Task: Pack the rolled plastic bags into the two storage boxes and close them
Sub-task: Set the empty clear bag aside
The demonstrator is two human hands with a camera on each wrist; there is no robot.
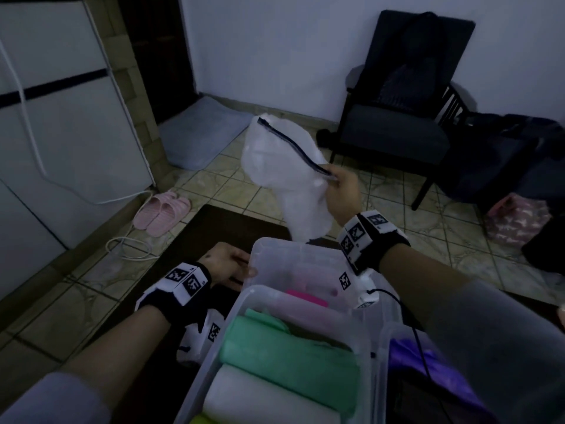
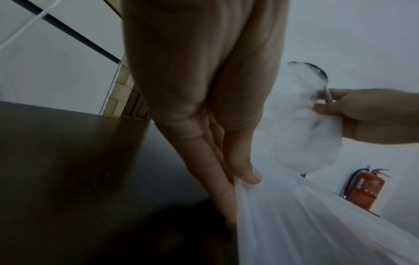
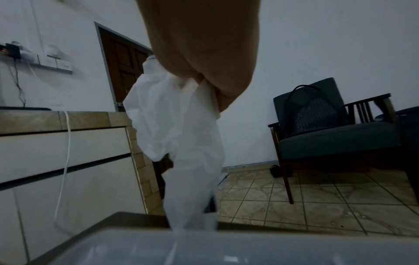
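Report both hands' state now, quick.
Left hand: grips the rim of the clear storage box, thumb over the edge.
Right hand: pinches the dark zip edge of a white bag, held up above the box.

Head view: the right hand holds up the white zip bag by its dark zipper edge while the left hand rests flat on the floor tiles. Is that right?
Not quite. The left hand is not on the tiles; it holds the rim of the far clear storage box, as the head view shows. The right hand does hold up the white zip bag by its zipper edge.
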